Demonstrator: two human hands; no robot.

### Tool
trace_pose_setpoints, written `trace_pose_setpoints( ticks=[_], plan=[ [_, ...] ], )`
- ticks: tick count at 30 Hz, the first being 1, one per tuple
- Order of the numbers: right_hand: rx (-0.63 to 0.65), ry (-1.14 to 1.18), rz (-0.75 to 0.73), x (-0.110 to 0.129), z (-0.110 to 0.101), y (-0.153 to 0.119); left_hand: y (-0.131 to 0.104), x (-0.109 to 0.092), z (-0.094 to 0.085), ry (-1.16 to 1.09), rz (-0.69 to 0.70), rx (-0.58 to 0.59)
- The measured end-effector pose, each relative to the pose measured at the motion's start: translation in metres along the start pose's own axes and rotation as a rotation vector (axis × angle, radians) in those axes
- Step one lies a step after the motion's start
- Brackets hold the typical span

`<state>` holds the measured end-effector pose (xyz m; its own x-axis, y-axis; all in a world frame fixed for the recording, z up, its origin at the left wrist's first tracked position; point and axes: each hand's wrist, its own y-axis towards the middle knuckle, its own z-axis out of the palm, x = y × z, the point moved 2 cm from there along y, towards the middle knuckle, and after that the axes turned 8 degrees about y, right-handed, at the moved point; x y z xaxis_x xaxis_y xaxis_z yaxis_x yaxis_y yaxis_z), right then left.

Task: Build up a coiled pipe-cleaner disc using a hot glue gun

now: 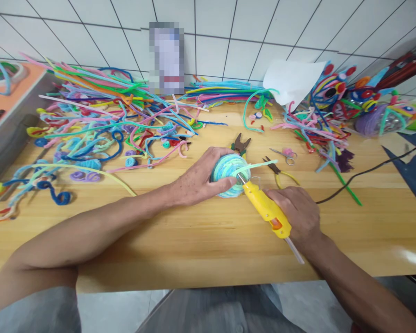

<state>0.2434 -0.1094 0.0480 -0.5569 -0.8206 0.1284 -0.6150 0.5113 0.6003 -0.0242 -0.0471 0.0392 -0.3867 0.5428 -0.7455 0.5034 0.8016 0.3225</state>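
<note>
My left hand (208,178) is wrapped around a ball of coiled blue and pale green pipe cleaner (228,165), just above the table. A loose pale green pipe cleaner end (263,163) sticks out from the ball to the right. In my right hand (296,210) is a yellow hot glue gun (265,206), with a clear glue stick (294,250) coming out of its back. Its metal nozzle meets the ball's right side, close to my left thumb. Whether glue is flowing cannot be made out.
Behind the ball lie pliers (241,142); yellow-handled pliers (280,174) and small scissors (284,155) are to the right. Heaps of pipe cleaners (100,125) cover the back left. A black cord (360,172) crosses the right side. Finished colourful figures (350,95) stand at the back right.
</note>
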Motion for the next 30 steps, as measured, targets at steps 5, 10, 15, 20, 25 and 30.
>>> trace_pose_setpoints(
  ticks=[5, 10, 15, 20, 25, 30],
  plan=[
    [-0.009, 0.013, 0.01, 0.0003, -0.0004, 0.0005, -0.0001, 0.0009, 0.0006, 0.011, -0.001, -0.005],
    [-0.011, 0.005, 0.025, -0.0001, 0.0007, -0.0024, -0.0003, 0.0012, 0.0002, 0.02, -0.011, 0.007],
    [-0.022, 0.022, 0.021, -0.0008, 0.0016, -0.0028, -0.0005, 0.0009, -0.0003, 0.015, -0.007, 0.008],
    [-0.025, 0.045, 0.006, -0.0001, 0.0005, 0.0003, -0.0003, -0.0004, -0.0002, 0.008, -0.013, -0.001],
    [-0.028, 0.04, 0.013, -0.0003, 0.0006, -0.001, -0.0001, -0.0009, -0.0004, 0.002, -0.015, 0.001],
    [-0.029, 0.034, 0.025, -0.0003, 0.0013, -0.0024, -0.0001, -0.0008, -0.0013, 0.015, -0.007, 0.008]
  ],
)
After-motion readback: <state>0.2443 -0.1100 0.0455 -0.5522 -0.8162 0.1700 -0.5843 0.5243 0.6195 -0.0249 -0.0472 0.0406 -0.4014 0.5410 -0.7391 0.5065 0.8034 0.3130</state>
